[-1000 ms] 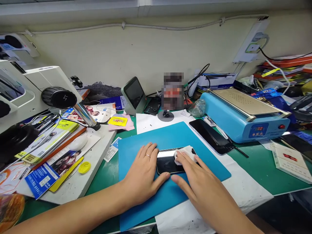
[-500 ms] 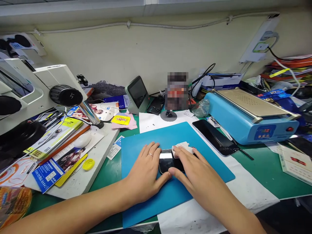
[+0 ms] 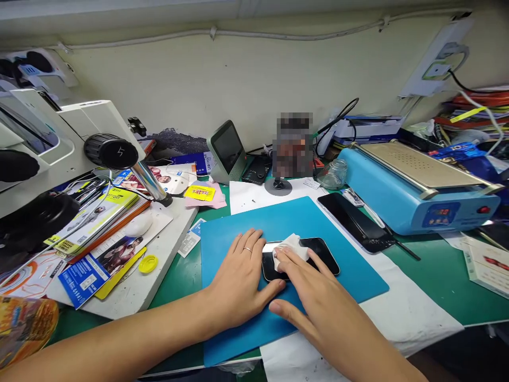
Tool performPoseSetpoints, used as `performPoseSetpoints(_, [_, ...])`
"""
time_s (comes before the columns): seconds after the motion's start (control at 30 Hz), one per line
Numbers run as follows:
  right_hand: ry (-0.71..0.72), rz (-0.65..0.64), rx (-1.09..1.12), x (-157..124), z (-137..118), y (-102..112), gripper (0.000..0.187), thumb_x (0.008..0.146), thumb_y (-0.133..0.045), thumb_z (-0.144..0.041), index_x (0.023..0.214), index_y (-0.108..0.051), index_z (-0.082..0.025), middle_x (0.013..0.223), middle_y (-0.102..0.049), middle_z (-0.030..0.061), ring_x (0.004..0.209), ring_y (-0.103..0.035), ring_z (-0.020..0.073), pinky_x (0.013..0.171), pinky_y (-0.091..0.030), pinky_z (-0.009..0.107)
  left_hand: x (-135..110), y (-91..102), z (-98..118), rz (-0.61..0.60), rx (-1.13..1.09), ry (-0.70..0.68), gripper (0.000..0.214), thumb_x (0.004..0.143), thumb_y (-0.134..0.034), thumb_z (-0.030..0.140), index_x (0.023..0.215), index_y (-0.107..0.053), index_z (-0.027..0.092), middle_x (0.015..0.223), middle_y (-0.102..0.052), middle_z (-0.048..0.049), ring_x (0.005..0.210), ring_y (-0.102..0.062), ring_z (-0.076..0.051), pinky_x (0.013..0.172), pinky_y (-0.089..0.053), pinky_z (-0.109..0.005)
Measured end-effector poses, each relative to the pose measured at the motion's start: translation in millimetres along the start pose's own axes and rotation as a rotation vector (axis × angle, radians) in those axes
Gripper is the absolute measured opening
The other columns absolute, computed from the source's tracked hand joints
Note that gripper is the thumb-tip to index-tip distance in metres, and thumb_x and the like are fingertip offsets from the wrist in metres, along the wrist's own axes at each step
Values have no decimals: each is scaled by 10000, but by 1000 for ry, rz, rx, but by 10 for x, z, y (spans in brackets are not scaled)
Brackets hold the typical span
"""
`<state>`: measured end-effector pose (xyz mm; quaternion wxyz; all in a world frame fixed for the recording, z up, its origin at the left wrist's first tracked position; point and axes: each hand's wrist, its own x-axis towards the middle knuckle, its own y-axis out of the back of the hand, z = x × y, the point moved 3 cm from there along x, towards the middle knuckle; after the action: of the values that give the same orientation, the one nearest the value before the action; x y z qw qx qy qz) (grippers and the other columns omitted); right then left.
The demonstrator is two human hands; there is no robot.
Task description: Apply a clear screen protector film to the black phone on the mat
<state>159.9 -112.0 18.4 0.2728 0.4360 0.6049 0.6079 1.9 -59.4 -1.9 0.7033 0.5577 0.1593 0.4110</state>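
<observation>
— How do your hands stand?
— Your left hand (image 3: 236, 281) is open, resting against the left end of the phone (image 3: 326, 258), its thumb by the near edge; probably this stops sliding. Your right hand (image 3: 322, 297) has hold of the tissue (image 3: 292, 243) under its bent fingers, while the thumb stands apart.
— Where exactly is your phone?
— It lies crosswise, glossy side up, on the mat (image 3: 225, 239), which perhaps protects it from the table (image 3: 429, 260). The tissue is pressed upon it, maybe so your fingertips leave no marks.
— And farther?
— Beyond the mat's right edge lies a second phone (image 3: 353, 222), then the blue machine (image 3: 397, 199), both out of your hands' way, I think.
</observation>
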Motion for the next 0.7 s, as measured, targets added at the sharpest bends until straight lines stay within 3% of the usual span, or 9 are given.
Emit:
performPoseSetpoints(0.23, [76,33,37,-149,-53,40,692,961,-489,-611,1416,-553,-93,1368,-646,149,1265,-612,339,1027,-529,505,-7,-19,-5,-11,17,7,679,950,-568,572,1396,-431,78,1522,-433,-246,1456,-353,-402,1176,-333,-597])
performPoseSetpoints(0.47, [-2,-20,79,118,-173,22,701,984,-441,-609,1436,-524,-80,1482,-535,133,1353,-537,310,1079,-490,540,9,-41,-3,-22,14,16,588,923,-609,439,1369,-460,87,1518,-450,-230,1468,-345,-377,1192,-320,-589])
performPoseSetpoints(0.7, [150,84,14,-72,-193,74,667,933,-557,-600,1296,-639,-47,1299,-695,133,1159,-681,317,989,-551,458,-12,-56,-8,-18,29,-16,638,909,-583,399,1425,-396,75,1537,-423,-236,1471,-339,-382,1190,-325,-595])
